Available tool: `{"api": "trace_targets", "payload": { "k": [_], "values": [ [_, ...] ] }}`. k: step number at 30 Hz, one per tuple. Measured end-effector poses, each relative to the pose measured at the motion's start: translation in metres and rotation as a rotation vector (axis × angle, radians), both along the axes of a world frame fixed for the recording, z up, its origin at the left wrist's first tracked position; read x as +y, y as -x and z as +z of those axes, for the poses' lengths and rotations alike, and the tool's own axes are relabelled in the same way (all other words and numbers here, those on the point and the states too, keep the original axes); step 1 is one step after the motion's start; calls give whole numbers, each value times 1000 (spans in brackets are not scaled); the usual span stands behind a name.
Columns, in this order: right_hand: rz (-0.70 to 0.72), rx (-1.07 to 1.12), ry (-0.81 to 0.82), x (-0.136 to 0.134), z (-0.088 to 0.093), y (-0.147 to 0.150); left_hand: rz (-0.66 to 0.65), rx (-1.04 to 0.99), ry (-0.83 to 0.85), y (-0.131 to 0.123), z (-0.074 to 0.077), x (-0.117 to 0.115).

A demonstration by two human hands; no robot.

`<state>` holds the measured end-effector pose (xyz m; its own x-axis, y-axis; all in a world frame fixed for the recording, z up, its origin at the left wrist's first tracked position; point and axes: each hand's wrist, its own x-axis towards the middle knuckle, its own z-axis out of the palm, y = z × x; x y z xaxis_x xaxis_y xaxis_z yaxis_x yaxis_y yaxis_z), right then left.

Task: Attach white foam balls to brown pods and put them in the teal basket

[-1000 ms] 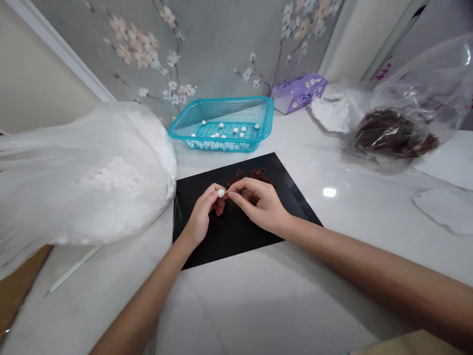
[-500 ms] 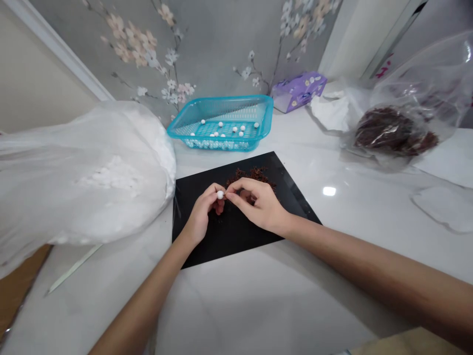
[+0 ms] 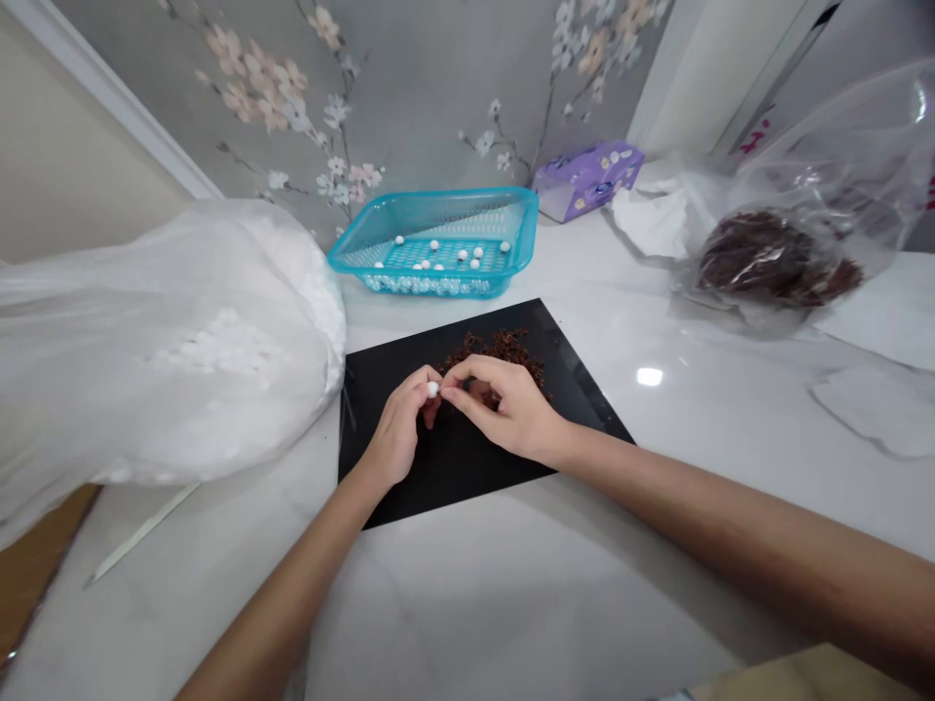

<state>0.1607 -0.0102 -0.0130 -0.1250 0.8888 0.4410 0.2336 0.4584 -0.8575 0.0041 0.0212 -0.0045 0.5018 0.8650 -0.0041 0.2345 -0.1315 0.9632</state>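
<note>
Slightly nearer the small round white ball (image 3: 433,388) than before, the right hand (image 3: 507,407) has pinched fingertips, their contents unclear. The left hand (image 3: 396,428) clasps that ball between thumb and finger above the flat black rectangular mat (image 3: 453,487); beyond the mat stands a translucent blue plastic basket (image 3: 430,206).

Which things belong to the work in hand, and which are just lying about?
Likely in use:
white ball in left hand
brown bits
black mat
blue basket; its white balls
probably white bag, clear bag

Apparently idle:
purple packet
crumpled white sheet
pale stick
</note>
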Motion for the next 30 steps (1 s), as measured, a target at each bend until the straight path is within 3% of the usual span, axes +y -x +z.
{"api": "trace_targets", "payload": {
  "k": [9,30],
  "values": [
    [-25,-32,-65,-2,-1,0,24,-16,-21,-3,-2,-4],
    [-5,-1,-17,0,-3,2,34,15,-6,-3,-2,-6]
  ]
}}
